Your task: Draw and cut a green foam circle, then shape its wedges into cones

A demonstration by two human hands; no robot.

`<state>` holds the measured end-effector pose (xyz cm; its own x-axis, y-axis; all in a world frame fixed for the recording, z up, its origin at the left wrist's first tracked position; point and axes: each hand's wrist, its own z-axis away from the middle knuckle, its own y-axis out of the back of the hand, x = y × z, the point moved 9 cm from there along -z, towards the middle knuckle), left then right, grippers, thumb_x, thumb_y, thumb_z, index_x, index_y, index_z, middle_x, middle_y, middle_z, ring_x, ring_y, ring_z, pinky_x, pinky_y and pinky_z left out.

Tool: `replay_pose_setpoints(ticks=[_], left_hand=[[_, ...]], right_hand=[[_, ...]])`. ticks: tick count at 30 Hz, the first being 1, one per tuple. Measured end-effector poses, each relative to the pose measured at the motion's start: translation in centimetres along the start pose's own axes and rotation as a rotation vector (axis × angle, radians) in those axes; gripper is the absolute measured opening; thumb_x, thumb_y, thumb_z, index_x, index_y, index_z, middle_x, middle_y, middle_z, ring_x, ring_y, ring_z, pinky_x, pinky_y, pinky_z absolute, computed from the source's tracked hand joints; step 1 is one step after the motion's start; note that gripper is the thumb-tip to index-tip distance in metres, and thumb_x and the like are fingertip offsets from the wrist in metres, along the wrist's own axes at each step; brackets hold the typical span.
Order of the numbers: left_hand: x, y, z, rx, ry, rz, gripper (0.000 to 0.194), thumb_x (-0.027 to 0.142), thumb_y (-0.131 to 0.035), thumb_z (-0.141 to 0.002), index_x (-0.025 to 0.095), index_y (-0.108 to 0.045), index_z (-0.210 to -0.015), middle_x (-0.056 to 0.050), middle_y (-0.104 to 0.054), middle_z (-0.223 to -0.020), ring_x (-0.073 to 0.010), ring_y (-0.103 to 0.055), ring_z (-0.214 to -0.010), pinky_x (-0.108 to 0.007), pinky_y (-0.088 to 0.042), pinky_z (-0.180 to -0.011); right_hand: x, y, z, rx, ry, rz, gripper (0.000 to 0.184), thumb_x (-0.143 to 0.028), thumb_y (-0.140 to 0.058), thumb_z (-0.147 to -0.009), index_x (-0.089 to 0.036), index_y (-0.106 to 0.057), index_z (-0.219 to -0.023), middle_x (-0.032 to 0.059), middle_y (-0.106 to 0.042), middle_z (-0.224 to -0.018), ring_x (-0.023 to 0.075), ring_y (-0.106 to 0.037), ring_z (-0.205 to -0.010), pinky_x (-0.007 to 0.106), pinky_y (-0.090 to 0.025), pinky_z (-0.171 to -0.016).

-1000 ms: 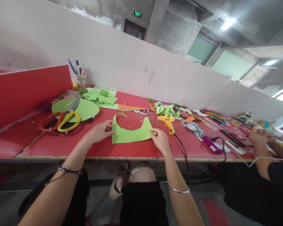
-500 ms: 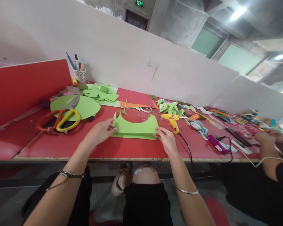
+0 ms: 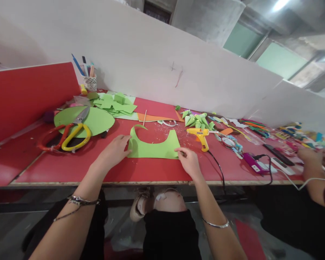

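Note:
A light green sheet of paper [image 3: 155,150] with a big curved cut-out along its far edge lies in front of me, and a thin curl rises at its far left. My left hand [image 3: 114,151] holds its left edge between thumb and fingers. The lower right corner is pinched in my right hand [image 3: 189,161]. To the left, scissors [image 3: 76,134] with one red and one yellow handle rest on a green paper oval [image 3: 100,122]. Right of the sheet lies a yellow hot glue gun [image 3: 200,135] with a black cord.
Green paper pieces [image 3: 115,104] are heaped at the back left, near a pen cup [image 3: 90,83]. Small green paper cones [image 3: 196,120] lie behind the glue gun. A purple power strip [image 3: 255,164] sits at right, near another person's hand [image 3: 310,155].
The paper's near edge bent upward half a second ago and now lies flatter. Both hands stay at its sides. The view has tilted down slightly.

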<state>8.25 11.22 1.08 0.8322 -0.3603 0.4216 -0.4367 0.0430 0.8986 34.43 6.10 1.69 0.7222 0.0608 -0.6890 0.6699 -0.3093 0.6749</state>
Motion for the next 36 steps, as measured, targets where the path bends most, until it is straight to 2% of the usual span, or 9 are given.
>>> replay_pose_setpoints(ticks=[3,7,13,17,21,25,28,33,36], left_hand=[[0.3,0.0,-0.1,0.004,-0.032,-0.010,0.043,0.030,-0.045,-0.077,0.012,-0.046,-0.116,-0.013,-0.049,-0.114,-0.0243,-0.048,-0.106,-0.035,-0.036,-0.093],[0.4,0.3,-0.1,0.012,-0.065,0.012,0.039,0.032,-0.037,-0.080,0.013,-0.048,-0.113,-0.014,-0.052,-0.111,-0.0242,-0.050,-0.103,-0.036,-0.036,-0.092],[0.0,0.2,-0.2,-0.025,0.005,0.219,0.042,0.029,-0.043,-0.074,0.015,-0.048,-0.113,-0.011,-0.054,-0.109,-0.0184,-0.058,-0.082,-0.034,-0.046,-0.079],[-0.1,0.2,-0.2,-0.010,0.032,0.313,0.047,0.028,-0.043,-0.071,0.011,-0.047,-0.115,-0.012,-0.050,-0.109,-0.0161,-0.059,-0.078,-0.032,-0.048,-0.076],[0.4,0.3,-0.1,-0.041,-0.005,0.239,0.048,0.029,-0.043,-0.072,0.012,-0.045,-0.118,-0.012,-0.048,-0.111,-0.0170,-0.056,-0.086,-0.033,-0.044,-0.084],[0.9,0.0,0.1,-0.123,-0.053,0.108,0.060,0.042,-0.051,-0.070,0.016,-0.041,-0.123,-0.012,-0.044,-0.120,-0.0226,-0.051,-0.100,-0.035,-0.041,-0.088],[0.9,-0.3,0.2,-0.180,-0.060,0.050,0.066,0.044,-0.055,-0.067,0.018,-0.039,-0.125,-0.012,-0.037,-0.129,-0.0256,-0.046,-0.107,-0.035,-0.041,-0.088],[0.6,-0.5,0.1,-0.178,-0.062,0.081,0.061,0.042,-0.051,-0.071,0.020,-0.037,-0.126,-0.011,-0.038,-0.128,-0.0234,-0.046,-0.108,-0.034,-0.040,-0.089],[0.2,-0.6,-0.1,-0.152,-0.085,0.036,0.058,0.041,-0.049,-0.072,0.018,-0.038,-0.125,-0.011,-0.039,-0.128,-0.0247,-0.042,-0.114,-0.036,-0.036,-0.094]], right_hand=[[-0.5,-0.1,0.0,-0.001,0.059,0.039,0.023,-0.022,-0.043,-0.074,-0.016,-0.066,-0.078,0.0061,-0.067,-0.082,0.0167,-0.059,-0.072,0.025,-0.043,-0.067],[-0.4,-0.2,0.0,-0.016,0.055,0.025,0.025,-0.022,-0.043,-0.075,-0.016,-0.066,-0.081,0.0065,-0.067,-0.084,0.0173,-0.060,-0.074,0.026,-0.043,-0.068],[-0.1,-0.1,0.0,0.008,0.057,0.004,0.024,-0.023,-0.045,-0.076,-0.015,-0.067,-0.082,0.0066,-0.068,-0.084,0.0177,-0.061,-0.074,0.026,-0.044,-0.068],[0.0,0.0,0.1,0.020,0.057,0.014,0.025,-0.024,-0.044,-0.076,-0.016,-0.068,-0.083,0.0067,-0.068,-0.085,0.0183,-0.061,-0.074,0.027,-0.044,-0.069],[0.0,0.0,0.2,0.013,0.047,0.014,0.025,-0.024,-0.045,-0.077,-0.015,-0.068,-0.083,0.0067,-0.069,-0.082,0.0179,-0.061,-0.072,0.027,-0.045,-0.067],[-0.3,0.0,0.3,0.019,0.078,0.005,0.023,-0.022,-0.046,-0.076,-0.016,-0.068,-0.081,0.0065,-0.068,-0.083,0.0175,-0.061,-0.072,0.026,-0.044,-0.065],[-0.5,0.0,0.3,0.024,0.091,0.006,0.023,-0.022,-0.046,-0.076,-0.016,-0.068,-0.080,0.0064,-0.068,-0.082,0.0174,-0.061,-0.071,0.026,-0.044,-0.064],[-0.6,0.1,0.4,0.024,0.088,0.000,0.022,-0.021,-0.047,-0.076,-0.016,-0.067,-0.080,0.0064,-0.068,-0.082,0.0172,-0.061,-0.072,0.026,-0.044,-0.065],[-0.8,0.1,0.5,0.022,0.101,0.000,0.022,-0.021,-0.046,-0.076,-0.016,-0.067,-0.080,0.0064,-0.068,-0.083,0.0172,-0.061,-0.073,0.025,-0.044,-0.066]])
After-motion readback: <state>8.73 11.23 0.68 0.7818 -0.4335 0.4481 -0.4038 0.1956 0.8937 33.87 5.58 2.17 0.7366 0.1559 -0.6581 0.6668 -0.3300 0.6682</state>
